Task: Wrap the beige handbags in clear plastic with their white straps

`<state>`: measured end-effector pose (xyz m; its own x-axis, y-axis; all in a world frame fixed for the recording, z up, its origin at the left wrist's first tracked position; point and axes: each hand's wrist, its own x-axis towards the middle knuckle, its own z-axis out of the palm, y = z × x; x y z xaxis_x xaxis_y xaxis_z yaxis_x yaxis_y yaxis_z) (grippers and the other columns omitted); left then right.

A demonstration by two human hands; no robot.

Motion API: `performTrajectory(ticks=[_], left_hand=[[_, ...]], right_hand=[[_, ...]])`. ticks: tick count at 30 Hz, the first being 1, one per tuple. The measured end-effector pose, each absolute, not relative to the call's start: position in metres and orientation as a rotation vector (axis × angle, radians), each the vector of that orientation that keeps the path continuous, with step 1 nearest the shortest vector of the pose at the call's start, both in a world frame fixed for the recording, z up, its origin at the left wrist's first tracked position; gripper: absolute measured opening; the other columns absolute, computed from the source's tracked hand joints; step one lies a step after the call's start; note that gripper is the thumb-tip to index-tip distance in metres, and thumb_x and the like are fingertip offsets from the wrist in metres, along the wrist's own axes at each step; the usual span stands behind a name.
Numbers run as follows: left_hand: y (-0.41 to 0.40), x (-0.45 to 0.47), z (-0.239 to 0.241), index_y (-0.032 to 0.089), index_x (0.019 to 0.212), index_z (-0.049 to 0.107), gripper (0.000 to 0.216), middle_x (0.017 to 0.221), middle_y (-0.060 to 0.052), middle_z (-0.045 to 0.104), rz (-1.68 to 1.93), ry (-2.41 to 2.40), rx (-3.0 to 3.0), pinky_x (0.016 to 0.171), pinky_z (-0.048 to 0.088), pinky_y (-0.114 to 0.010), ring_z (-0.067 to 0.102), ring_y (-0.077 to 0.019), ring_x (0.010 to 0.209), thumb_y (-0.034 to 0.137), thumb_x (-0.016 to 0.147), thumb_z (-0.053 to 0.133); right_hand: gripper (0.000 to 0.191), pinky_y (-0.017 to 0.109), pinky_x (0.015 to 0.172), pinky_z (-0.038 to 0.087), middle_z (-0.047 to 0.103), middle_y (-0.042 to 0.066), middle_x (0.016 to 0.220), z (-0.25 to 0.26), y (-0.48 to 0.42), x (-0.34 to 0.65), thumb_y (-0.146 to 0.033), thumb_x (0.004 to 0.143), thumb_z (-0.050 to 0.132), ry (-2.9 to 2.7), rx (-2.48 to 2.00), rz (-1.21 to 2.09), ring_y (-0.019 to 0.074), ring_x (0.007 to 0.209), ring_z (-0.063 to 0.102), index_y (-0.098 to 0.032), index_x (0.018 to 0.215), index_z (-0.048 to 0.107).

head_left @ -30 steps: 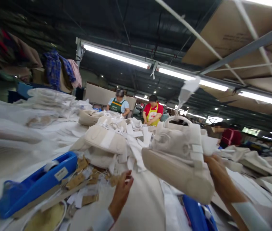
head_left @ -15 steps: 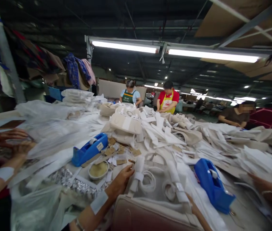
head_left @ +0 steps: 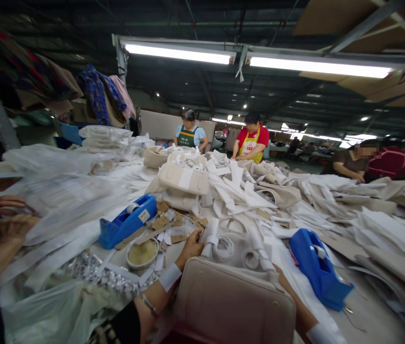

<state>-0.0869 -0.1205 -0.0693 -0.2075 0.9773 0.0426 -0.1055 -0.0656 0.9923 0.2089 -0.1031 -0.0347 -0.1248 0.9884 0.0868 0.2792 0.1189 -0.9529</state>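
Observation:
A beige handbag stands close in front of me, its flat panel facing me. Its top opening and handle parts are wrapped in white padding, with coiled white straps between them. My left hand grips the bag's upper left side, fingers closed around the edge by the padding. Past the bag's right edge, my right hand shows only in part, pressed against that side; its fingers are hidden behind the bag.
Blue tape dispensers stand left and right of the bag. Near the left one are a bowl of yellowish paste and cardboard scraps. Beige bags and white padding pile up behind. At left, a co-worker's hands handle clear plastic.
The handbag has tipped up and risen, so more of its beige panel faces me. Both of my hands stay at its sides. The view has shifted slightly.

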Motion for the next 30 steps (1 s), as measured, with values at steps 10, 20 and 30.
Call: performTrajectory(ticks=[10,20,30], left_hand=[[-0.106,-0.104,-0.057,0.015,0.092,0.064,0.024,0.096,-0.009,0.069,1.137,1.660,1.362,0.097,0.043,-0.042,0.060,-0.0286,0.102,0.011,0.068,0.062],[0.010,-0.098,0.008,0.012,0.110,0.065,0.036,0.114,-0.012,0.066,0.924,1.507,1.607,0.087,0.051,-0.037,0.058,-0.0246,0.108,0.013,0.076,0.052],[0.028,-0.065,0.012,0.013,0.098,0.066,0.034,0.087,-0.006,0.069,0.566,1.059,1.768,0.066,0.052,-0.027,0.065,-0.0171,0.075,0.042,0.082,0.059]], right_hand=[[0.046,0.039,0.088,0.049,0.071,0.014,0.103,-0.008,-0.005,0.209,-0.023,0.064,0.052,-1.992,-1.485,0.758,0.0289,0.097,0.066,-0.011,0.105,0.070],[0.021,0.043,0.089,0.050,0.068,0.007,0.100,0.001,0.034,0.094,-0.032,0.087,0.067,-2.312,-1.799,0.441,0.0204,0.094,0.064,-0.013,0.096,0.066],[0.017,0.027,0.070,0.037,0.074,0.005,0.088,0.009,0.021,0.106,-0.023,0.085,0.057,-2.312,-1.606,0.220,0.0200,0.090,0.066,-0.024,0.087,0.074]])
